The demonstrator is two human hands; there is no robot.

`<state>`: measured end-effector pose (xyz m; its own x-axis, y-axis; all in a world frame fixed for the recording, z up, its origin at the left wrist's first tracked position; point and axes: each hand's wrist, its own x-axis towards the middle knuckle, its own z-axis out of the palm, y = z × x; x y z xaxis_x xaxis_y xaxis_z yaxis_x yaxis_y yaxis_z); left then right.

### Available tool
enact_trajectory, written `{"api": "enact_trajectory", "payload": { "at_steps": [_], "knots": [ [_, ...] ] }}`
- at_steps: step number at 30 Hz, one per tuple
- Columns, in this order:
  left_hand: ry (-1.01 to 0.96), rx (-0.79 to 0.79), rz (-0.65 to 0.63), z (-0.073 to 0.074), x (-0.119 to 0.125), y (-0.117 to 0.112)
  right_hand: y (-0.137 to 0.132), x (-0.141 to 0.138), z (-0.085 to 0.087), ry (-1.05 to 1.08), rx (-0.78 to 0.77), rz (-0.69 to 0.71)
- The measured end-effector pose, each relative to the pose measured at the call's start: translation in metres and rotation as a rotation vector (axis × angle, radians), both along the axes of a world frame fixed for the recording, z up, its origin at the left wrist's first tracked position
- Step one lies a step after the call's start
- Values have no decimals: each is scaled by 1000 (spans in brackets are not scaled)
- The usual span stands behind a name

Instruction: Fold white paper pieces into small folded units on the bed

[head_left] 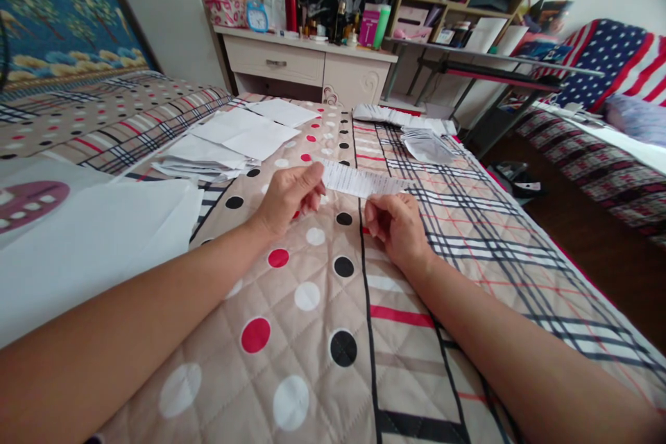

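My left hand (288, 198) pinches the left end of a narrow printed paper strip (364, 182) held just above the quilted bedspread (333, 333). My right hand (398, 225) has its fingers curled beneath the strip's right half and grips it from below. The strip runs nearly level between both hands, its right tip sticking out past my right thumb.
Stacks of white paper sheets (229, 142) lie to the left on the bed, and a large white sheet (94, 243) lies nearer me. More folded slips (400, 118) and a clear bag (427, 147) lie ahead. A dresser (306, 69) stands behind; dark floor (598, 250) is on the right.
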<state>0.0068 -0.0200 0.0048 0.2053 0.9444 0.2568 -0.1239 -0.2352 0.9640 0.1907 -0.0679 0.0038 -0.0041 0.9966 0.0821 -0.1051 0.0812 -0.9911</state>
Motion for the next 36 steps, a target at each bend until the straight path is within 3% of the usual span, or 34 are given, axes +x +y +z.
{"api": "enact_trajectory", "payload": {
  "at_steps": [4,8,14,23,29,33,36],
  "knots": [
    [165,-15,-89,1,9,-11,-1,-1,-2,-24,-16,70],
    [163,-10,-82,2,13,-14,-1,-5,-1,-61,11,73],
    [192,63,-210,4,20,-19,-5,-12,3,-90,112,105],
    [154,84,-48,5,17,-17,-1,-4,-2,4,30,19],
    [-4,15,161,1,3,-1,7,5,0,71,55,-79],
    [35,18,138,2,4,-4,7,1,-2,35,14,83],
    [124,21,52,4,9,-11,5,-3,-4,34,1,106]
  ]
}}
